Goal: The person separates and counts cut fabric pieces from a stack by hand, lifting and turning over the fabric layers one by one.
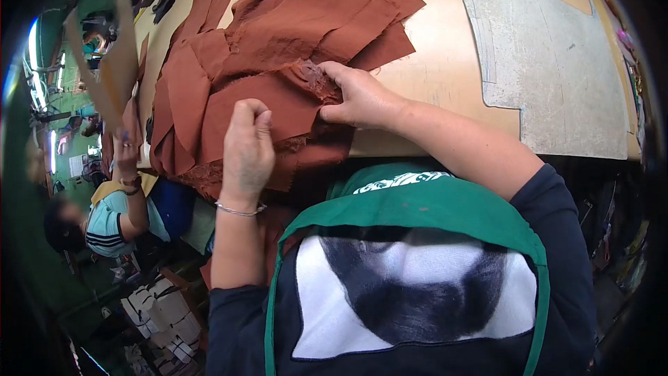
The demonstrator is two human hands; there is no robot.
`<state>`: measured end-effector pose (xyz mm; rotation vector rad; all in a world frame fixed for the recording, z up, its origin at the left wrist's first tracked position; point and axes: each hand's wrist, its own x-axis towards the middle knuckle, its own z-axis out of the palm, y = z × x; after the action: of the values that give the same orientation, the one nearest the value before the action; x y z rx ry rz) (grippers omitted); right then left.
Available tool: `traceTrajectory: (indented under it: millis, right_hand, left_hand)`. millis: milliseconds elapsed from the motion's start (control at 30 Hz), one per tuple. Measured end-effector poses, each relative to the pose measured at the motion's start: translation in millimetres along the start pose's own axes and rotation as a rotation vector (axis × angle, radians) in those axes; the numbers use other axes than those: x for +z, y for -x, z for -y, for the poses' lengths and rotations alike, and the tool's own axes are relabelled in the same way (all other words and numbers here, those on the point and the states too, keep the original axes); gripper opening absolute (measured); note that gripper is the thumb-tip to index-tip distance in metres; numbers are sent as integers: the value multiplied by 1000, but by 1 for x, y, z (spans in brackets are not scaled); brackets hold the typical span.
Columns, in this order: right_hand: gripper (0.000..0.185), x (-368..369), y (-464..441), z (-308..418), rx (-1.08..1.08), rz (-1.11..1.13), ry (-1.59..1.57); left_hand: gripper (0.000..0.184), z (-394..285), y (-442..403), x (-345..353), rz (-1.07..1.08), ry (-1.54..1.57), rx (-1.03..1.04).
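A large heap of rust-brown cut fabric pieces lies in overlapping layers on the table, with frayed edges and loose threads. My right hand grips the edge of a fabric piece at the heap's right side, thumb below and fingers above. Bunched, frayed cloth shows beside those fingers. My left hand hovers over the front of the heap with its fingers curled in and its thumb against them. What it holds, if anything, is hidden. A thin bracelet circles that wrist.
A grey pattern sheet with a notched corner covers the right of the pale tabletop. At left, another person in a light blue shirt raises an arm near hanging tan strips. Stacked bundles sit on the floor below.
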<state>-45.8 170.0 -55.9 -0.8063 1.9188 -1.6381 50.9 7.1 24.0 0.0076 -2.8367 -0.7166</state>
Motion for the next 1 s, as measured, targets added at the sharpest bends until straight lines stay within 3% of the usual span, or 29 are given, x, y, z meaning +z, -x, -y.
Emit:
traceTrajectory:
  millis: [133,167,200,267,367,400,433,467,500,567,600,667,700,733,800,867,900,933,1000]
  right_hand:
    - [49,3,-5,-8,-52,-44,-48]
    - [48,4,-5,-9,-68,-55,-53]
    - [47,3,-5,-9,-64,-51,-65]
    - [46,2,-3,-6,-49,-41,-81]
    - [43,2,-2,-2,-40,-24,53]
    - [43,2,-2,-2,-23,-5,27]
    - [42,3,-2,-3,-8,10,-2]
    - [42,4,-2,-2,6,24,-33]
    - [42,4,-2,-1,7,15,-9]
    - [41,4,-2,1,12,-3,42]
    - [41,5,-2,2,13,-9,59]
    - [41,5,-3,2,13,-26,90]
    - [41,5,-2,3,26,-26,98]
    - [40,3,-1,6,39,-24,107]
    - [39,4,-2,6,33,-42,101]
    - [36,6,-2,2,-6,-69,70]
    - [36,5,-2,4,-6,-66,85]
    - [36,6,-3,3,-4,-57,65]
    - [36,6,-3,2,13,-48,32]
  left_hand:
    - [32,1,5,-1,185,190,-23]
    - [45,0,8,6,185,115,15]
    - [41,-12,4,10,134,-12,107]
    - [28,-16,1,24,75,-64,77]
    - [15,3,-8,17,-122,-182,338]
    - [6,7,-16,6,-316,-234,328]
    - [6,15,-25,-12,-434,-279,278]
    - [8,32,-30,-33,-536,-528,182]
    - [12,36,-45,-63,-697,-674,348]
    - [23,78,-69,-131,-872,-631,104]
    - [29,83,-80,-161,-835,-746,-77]
    - [38,125,-115,-223,-904,-956,25]
    - [41,126,-128,-239,-880,-838,-26]
    - [40,139,-145,-266,-906,-1013,-92]
    - [36,171,-170,-314,-982,-598,-162]
    - [41,174,-189,-333,-1055,13,-317]
    - [43,156,-188,-333,-1063,-328,-411]
    - [43,134,-184,-323,-1013,-360,-418]
    - [45,138,-190,-326,-964,5,-282]
